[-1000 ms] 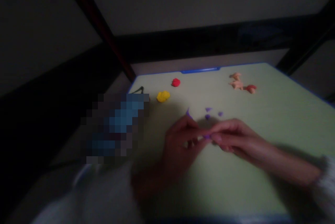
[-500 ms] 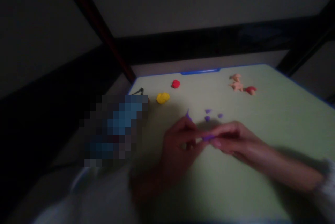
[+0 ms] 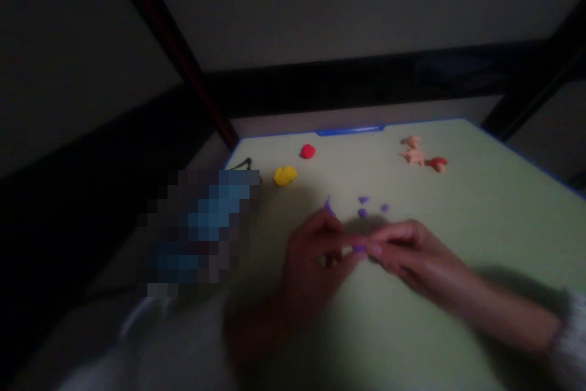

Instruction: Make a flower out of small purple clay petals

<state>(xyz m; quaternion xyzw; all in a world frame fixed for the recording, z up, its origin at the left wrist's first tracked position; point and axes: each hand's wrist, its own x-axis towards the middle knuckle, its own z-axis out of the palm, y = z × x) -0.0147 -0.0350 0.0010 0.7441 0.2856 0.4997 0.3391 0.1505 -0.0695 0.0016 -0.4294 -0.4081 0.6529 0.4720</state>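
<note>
My left hand (image 3: 315, 257) and my right hand (image 3: 407, 254) meet fingertip to fingertip above a pale green board (image 3: 412, 318). Between them they pinch a small purple piece of clay (image 3: 359, 248). Just beyond the fingers lie three tiny purple bits (image 3: 364, 200) on the board, and a purple sliver (image 3: 328, 204) sticks up behind my left hand. The light is dim and the picture is soft.
A yellow lump (image 3: 284, 175) and a red lump (image 3: 307, 151) lie at the board's far left. Peach and red shapes (image 3: 423, 156) sit at the far right. A blue clip (image 3: 350, 130) marks the far edge. A dark frame stands behind.
The hands stay joined on the purple piece; the fingers shift slightly. The whole view has drifted a little downward in the picture.
</note>
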